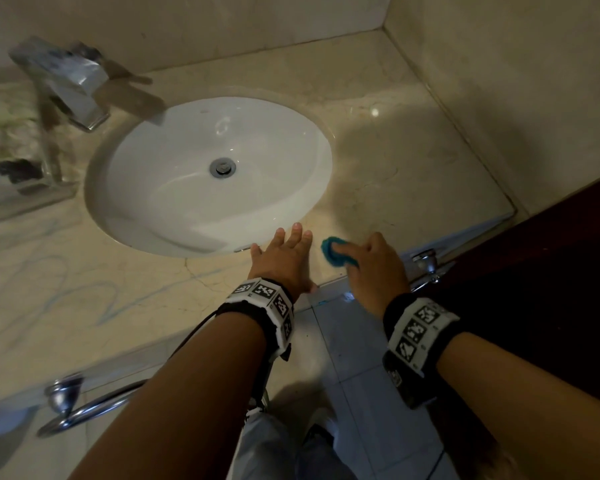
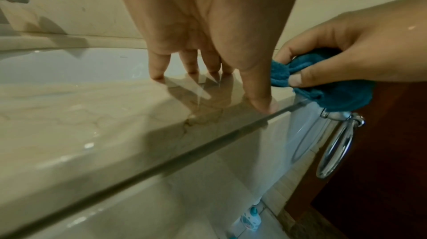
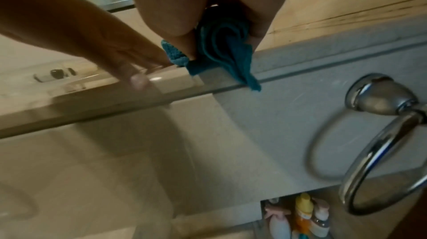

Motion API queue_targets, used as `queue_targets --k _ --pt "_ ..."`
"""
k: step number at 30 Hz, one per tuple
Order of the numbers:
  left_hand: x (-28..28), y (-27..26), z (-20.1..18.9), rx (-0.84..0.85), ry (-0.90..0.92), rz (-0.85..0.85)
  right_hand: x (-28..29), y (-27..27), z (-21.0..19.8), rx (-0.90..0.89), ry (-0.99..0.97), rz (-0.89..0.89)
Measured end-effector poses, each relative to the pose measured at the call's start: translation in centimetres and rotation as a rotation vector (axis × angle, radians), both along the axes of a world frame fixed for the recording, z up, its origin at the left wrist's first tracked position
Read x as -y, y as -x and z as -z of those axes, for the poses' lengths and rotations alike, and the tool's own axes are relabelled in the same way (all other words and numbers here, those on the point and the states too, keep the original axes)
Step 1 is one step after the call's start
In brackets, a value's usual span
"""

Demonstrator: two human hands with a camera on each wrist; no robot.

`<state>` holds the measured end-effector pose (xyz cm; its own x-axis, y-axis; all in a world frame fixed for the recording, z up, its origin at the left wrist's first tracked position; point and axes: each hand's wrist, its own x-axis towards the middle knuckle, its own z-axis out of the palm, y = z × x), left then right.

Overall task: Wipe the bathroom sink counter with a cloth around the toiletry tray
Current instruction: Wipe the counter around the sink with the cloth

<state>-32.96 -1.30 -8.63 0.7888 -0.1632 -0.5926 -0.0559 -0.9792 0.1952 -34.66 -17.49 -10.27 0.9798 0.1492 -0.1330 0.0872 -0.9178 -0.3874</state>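
A bunched teal cloth [image 1: 335,252] [image 2: 323,85] [image 3: 224,49] lies at the front edge of the beige marble counter [image 1: 413,161], right of the white oval sink [image 1: 208,174]. My right hand [image 1: 371,261] [image 2: 342,60] grips the cloth with curled fingers and thumb. My left hand [image 1: 284,254] [image 2: 208,71] rests flat beside it on the counter rim, fingers straight and spread, tips near the sink's edge. The toiletry tray [image 1: 11,188] sits blurred at the far left of the counter, holding small items.
A chrome faucet [image 1: 73,84] stands behind the sink at left. Towel rings [image 1: 426,265] [image 1: 70,407] hang on the counter's front face. A dark wooden panel [image 1: 551,271] borders the right. Bottles [image 3: 302,215] stand under the counter.
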Motion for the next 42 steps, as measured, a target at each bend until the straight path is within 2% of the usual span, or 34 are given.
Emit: queue_targets --k 3,6,8,12,14,15,16,20,22,24,26,29,32,36,39,42 --pt "-0.6 1.1 0.0 0.042 -0.068 -0.007 -1.0 1.7 -0.5 -0.117 -0.059 -0.113" --pt "-2.6 3.0 -0.2 0.061 -0.084 -0.132 -0.5 0.4 -1.3 -0.203 -0.077 -0.152" --pt "-4.6 3.9 -0.5 0.045 -0.103 -0.182 0.6 -1.7 -1.5 -0.165 -0.032 -0.08" --pt "-7.5 4.9 -0.5 0.024 -0.194 -0.283 2.0 -4.5 -0.8 -0.079 0.079 0.199" --pt "-7.9 5.2 -0.1 0.0 -0.16 -0.35 0.4 -4.2 0.0 -0.065 0.059 0.263" --pt "-8.0 5.3 0.2 -0.005 -0.122 -0.371 -1.0 -3.7 0.3 -0.064 -0.021 0.286" --pt "-8.0 5.5 0.3 -0.002 -0.089 -0.381 -2.4 -3.0 0.8 -0.044 -0.047 0.24" --pt "-8.4 5.9 0.4 0.028 -0.037 -0.36 -5.4 -0.1 1.7 -0.042 -0.086 -0.044" --pt "-8.6 6.0 0.0 0.023 -0.027 -0.351 -4.6 -0.5 1.6 -0.008 0.019 -0.189" --pt "-8.5 5.9 -0.2 0.018 -0.027 -0.348 -2.8 -2.1 2.0 0.04 0.028 -0.119" --pt "-8.3 5.7 -0.2 0.007 -0.037 -0.352 -1.4 -3.7 1.8 0.062 -0.012 0.114" --pt "-8.2 5.4 -0.3 -0.015 -0.04 -0.344 -2.5 -4.1 0.9 0.021 -0.092 0.32" --pt "-8.0 5.2 -0.9 -0.025 -0.026 -0.333 -6.4 -1.7 -0.4 -0.063 -0.119 0.196" --pt "-7.8 5.2 -1.3 -0.032 -0.018 -0.338 -9.4 1.3 0.6 -0.07 -0.053 -0.156" --pt "-8.0 5.3 -1.3 -0.033 -0.001 -0.334 -7.8 -0.4 0.5 -0.091 -0.049 -0.136" --pt "-8.1 5.3 -1.2 -0.04 -0.016 -0.316 -3.4 -3.2 0.9 -0.042 -0.01 0.072"
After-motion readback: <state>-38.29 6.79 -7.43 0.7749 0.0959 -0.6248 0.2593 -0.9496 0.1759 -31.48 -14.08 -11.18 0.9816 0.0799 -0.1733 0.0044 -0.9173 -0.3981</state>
